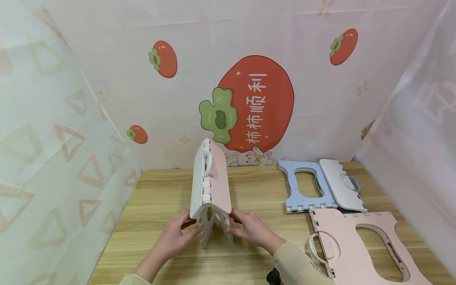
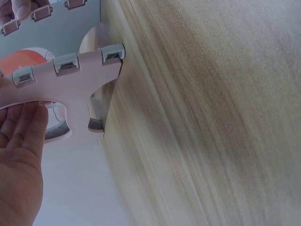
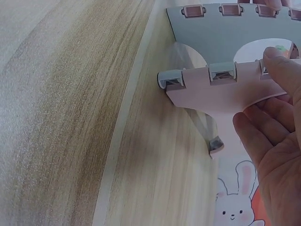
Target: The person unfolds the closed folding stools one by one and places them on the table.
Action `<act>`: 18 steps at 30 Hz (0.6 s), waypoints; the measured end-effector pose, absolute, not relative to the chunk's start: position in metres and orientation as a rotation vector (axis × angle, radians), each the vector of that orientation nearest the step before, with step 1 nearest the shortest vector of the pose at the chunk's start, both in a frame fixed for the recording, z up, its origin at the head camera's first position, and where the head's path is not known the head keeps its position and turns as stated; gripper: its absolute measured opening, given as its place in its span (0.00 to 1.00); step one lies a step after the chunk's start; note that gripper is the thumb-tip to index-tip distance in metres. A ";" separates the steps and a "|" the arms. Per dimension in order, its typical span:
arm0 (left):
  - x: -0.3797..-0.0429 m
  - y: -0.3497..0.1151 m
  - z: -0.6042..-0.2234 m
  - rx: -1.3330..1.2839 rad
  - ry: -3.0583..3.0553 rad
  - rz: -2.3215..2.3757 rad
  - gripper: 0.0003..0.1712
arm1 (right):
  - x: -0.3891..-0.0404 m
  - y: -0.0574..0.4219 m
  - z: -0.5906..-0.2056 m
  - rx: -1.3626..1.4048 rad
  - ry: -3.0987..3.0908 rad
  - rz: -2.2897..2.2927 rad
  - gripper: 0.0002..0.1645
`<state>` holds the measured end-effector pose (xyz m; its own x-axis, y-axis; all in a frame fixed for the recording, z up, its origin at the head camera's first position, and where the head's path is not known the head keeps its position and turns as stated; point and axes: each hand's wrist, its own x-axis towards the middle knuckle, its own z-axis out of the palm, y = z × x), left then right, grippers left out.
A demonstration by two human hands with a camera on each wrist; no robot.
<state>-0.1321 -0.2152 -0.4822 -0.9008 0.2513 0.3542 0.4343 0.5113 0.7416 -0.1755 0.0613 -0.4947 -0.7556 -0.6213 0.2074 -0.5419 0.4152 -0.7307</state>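
Note:
A pink and white folding step stool (image 1: 221, 178) stands half folded on the table, its two seat halves forming a peak with a white carry handle (image 1: 208, 164) on the ridge. Its legs hang down in a narrow V. At the near left side my left hand (image 1: 172, 239) grips a leg panel; the left wrist view has its fingers at the cutout of the pink panel (image 2: 84, 77). Opposite it, my right hand (image 1: 254, 229) pinches the other leg, with the thumb (image 3: 277, 61) on the hinged edge and the fingers curled below in the right wrist view.
A folded blue and white stool (image 1: 290, 182) lies flat at the back right of the wooden table (image 1: 153, 209). In front of it lies a flat pink stool (image 1: 350, 237) with a white handle. Printed cloth (image 1: 192, 95) stands behind the table and at both sides.

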 end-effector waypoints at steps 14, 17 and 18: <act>-0.132 -0.220 -0.483 -0.617 -2.530 -1.351 0.22 | -0.176 0.063 -0.495 -1.068 2.550 -1.271 0.30; -0.132 -0.220 -0.483 -0.607 -2.537 -1.352 0.22 | -0.176 0.063 -0.495 -1.068 2.549 -1.272 0.30; -0.131 -0.220 -0.483 -0.605 -2.539 -1.354 0.22 | -0.176 0.064 -0.494 -1.070 2.550 -1.271 0.30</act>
<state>-0.1313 -0.2205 -0.4827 -0.8960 0.2601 0.3599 0.4438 0.4961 0.7463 -0.1755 0.0635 -0.4944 -0.7484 -0.6288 0.2108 -0.5469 0.4053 -0.7326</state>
